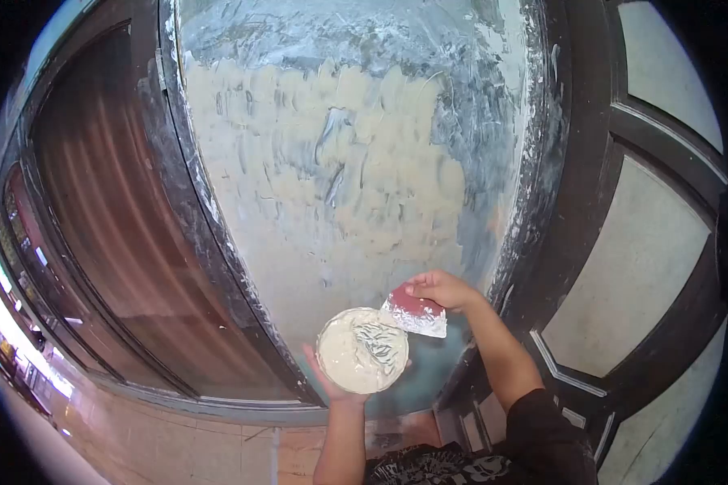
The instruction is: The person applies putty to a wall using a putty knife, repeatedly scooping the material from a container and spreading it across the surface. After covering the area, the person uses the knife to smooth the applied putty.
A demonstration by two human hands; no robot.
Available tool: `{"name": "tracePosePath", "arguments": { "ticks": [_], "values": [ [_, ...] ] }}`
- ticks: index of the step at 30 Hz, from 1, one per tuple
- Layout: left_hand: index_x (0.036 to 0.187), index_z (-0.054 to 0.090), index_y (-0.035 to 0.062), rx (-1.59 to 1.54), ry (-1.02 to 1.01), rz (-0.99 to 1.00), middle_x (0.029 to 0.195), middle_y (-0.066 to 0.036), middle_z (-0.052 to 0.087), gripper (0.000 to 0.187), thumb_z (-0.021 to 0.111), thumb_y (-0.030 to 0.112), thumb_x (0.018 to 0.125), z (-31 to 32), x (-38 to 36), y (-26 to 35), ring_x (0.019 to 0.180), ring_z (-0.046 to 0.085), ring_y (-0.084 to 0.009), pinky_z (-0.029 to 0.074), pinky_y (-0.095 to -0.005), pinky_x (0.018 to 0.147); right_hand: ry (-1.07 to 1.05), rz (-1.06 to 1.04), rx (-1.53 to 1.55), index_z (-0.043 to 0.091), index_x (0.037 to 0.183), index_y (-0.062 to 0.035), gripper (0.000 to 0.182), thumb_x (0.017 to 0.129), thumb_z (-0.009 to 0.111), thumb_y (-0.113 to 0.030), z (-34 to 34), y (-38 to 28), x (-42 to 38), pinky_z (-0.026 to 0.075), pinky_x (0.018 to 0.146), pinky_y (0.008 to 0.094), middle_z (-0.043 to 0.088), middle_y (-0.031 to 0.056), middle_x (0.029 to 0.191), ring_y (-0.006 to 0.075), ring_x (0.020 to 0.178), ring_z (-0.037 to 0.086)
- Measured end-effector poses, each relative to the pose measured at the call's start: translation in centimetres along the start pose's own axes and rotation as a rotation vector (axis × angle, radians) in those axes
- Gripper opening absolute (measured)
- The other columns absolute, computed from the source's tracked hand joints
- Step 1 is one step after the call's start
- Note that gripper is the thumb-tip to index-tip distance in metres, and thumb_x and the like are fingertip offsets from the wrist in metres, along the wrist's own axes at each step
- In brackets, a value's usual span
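My left hand (pixel 332 380) holds a round tub of cream-coloured paste (pixel 352 356) from below and the side, with grooves scraped in the paste at its right. In my right hand (pixel 441 289) is a red flat scraper (pixel 416 305), pinched between thumb and fingers. White paste coats the scraper's lower edge, which is beside the tub's upper right rim. Behind both hands stands a wall panel (pixel 299 202), blue-grey at the top and covered with uneven cream paste across its middle.
Dark frames smeared with white border the panel. A brown curtained window (pixel 113 202) is on the left, and dark woodwork with pale panels (pixel 631 259) on the right. Tiled floor (pixel 178 444) shows at the lower left.
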State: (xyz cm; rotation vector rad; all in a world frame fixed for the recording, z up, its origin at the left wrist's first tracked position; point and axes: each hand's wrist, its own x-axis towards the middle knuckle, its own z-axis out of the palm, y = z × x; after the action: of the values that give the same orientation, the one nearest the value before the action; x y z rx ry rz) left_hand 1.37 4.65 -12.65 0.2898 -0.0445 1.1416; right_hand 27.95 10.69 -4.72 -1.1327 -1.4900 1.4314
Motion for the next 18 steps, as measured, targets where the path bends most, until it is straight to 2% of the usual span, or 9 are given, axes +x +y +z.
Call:
{"name": "tracePosePath", "arguments": {
  "ticks": [3, 5, 7, 12, 13, 15, 16, 17, 18],
  "values": [
    [0.155, 0.039, 0.0119, 0.011, -0.112, -0.078, 0.156, -0.019, 0.040, 0.097, 0.033, 0.083, 0.089, -1.3, -0.7, 0.4, 0.136, 0.043, -0.0490, 0.036, -0.0839, 0.096, 0.082, 0.048, 0.000, 0.068, 0.122, 0.0009, 0.029, 0.101, 0.067, -0.019, -0.9, 3.1, 0.7, 0.055, 0.075, 0.0247, 0.074, 0.0028, 0.101, 0.0071, 0.084, 0.067],
    [0.154, 0.040, 0.0128, 0.047, -0.098, -0.081, 0.156, -0.019, 0.041, 0.095, 0.034, 0.082, 0.089, -3.1, -0.9, 0.9, 0.136, 0.043, -0.0490, 0.035, -0.0854, 0.094, 0.151, 0.102, -0.185, 0.067, 0.122, 0.0021, 0.030, 0.101, 0.066, -0.019, -1.2, 3.5, -0.3, 0.056, 0.077, 0.0253, 0.074, 0.0042, 0.102, 0.0084, 0.084, 0.068],
    [0.153, 0.041, 0.0112, 0.008, -0.096, -0.073, 0.154, -0.019, 0.042, 0.094, 0.034, 0.081, 0.090, -3.7, -1.2, 1.3, 0.135, 0.044, -0.0491, 0.037, -0.0840, 0.095, 0.232, 0.043, 0.037, 0.067, 0.120, 0.0044, 0.029, 0.101, 0.066, -0.018, -1.3, 5.6, -0.8, 0.057, 0.077, 0.0268, 0.074, 0.0058, 0.101, 0.0116, 0.085, 0.070],
    [0.152, 0.041, 0.0065, 0.075, 0.032, -0.043, 0.152, -0.020, 0.046, 0.092, 0.031, 0.077, 0.094, -5.3, -1.2, 1.2, 0.135, 0.047, -0.0442, 0.041, -0.0668, 0.108, 0.119, 0.046, 0.304, 0.066, 0.121, 0.0048, 0.028, 0.102, 0.064, -0.015, 3.0, 7.3, -1.9, 0.057, 0.079, 0.0281, 0.074, 0.0073, 0.103, 0.0133, 0.087, 0.070],
    [0.152, 0.041, 0.0065, 0.076, 0.031, -0.043, 0.152, -0.020, 0.046, 0.092, 0.031, 0.077, 0.094, -5.5, -1.2, 1.3, 0.135, 0.047, -0.0442, 0.041, -0.0668, 0.108, 0.119, 0.044, 0.305, 0.066, 0.121, 0.0048, 0.028, 0.102, 0.064, -0.015, 3.2, 7.9, -1.7, 0.057, 0.079, 0.0281, 0.074, 0.0073, 0.103, 0.0133, 0.087, 0.070],
    [0.152, 0.041, 0.0068, -0.259, -0.018, -0.093, 0.152, -0.020, 0.046, 0.092, 0.031, 0.078, 0.094, -6.2, -1.6, 1.3, 0.135, 0.047, -0.0448, 0.040, -0.0681, 0.108, 0.266, 0.057, 0.172, 0.064, 0.127, 0.0051, 0.031, 0.102, 0.063, -0.014, 3.0, 9.8, -1.3, 0.057, 0.081, 0.0269, 0.074, 0.0085, 0.107, 0.0120, 0.090, 0.070],
    [0.151, 0.043, 0.0094, -0.091, 0.071, -0.074, 0.151, -0.021, 0.046, 0.095, 0.037, 0.081, 0.090, -6.1, -1.4, 1.3, 0.130, 0.049, -0.0510, 0.039, -0.0861, 0.089, 0.301, 0.006, 0.165, 0.064, 0.126, 0.0037, 0.030, 0.103, 0.062, -0.015, 2.5, 10.6, -1.6, 0.056, 0.082, 0.0266, 0.073, 0.0073, 0.106, 0.0120, 0.090, 0.069],
    [0.151, 0.043, 0.0094, -0.097, 0.072, -0.068, 0.151, -0.021, 0.046, 0.095, 0.037, 0.081, 0.090, -6.2, -1.7, 1.3, 0.130, 0.049, -0.0510, 0.039, -0.0861, 0.089, 0.296, 0.010, 0.159, 0.064, 0.126, 0.0037, 0.030, 0.103, 0.062, -0.015, 2.3, 11.4, -1.9, 0.056, 0.082, 0.0266, 0.073, 0.0073, 0.106, 0.0120, 0.090, 0.069],
    [0.152, 0.042, 0.0084, -0.066, 0.055, -0.027, 0.151, -0.020, 0.047, 0.092, 0.034, 0.079, 0.092, -6.1, -2.0, 1.7, 0.132, 0.048, -0.0481, 0.039, -0.0786, 0.098, 0.402, -0.069, 0.183, 0.064, 0.123, 0.0031, 0.027, 0.102, 0.063, -0.014, 2.7, 11.6, -2.3, 0.056, 0.080, 0.0273, 0.072, 0.0074, 0.106, 0.0122, 0.089, 0.069]
  ]
}}
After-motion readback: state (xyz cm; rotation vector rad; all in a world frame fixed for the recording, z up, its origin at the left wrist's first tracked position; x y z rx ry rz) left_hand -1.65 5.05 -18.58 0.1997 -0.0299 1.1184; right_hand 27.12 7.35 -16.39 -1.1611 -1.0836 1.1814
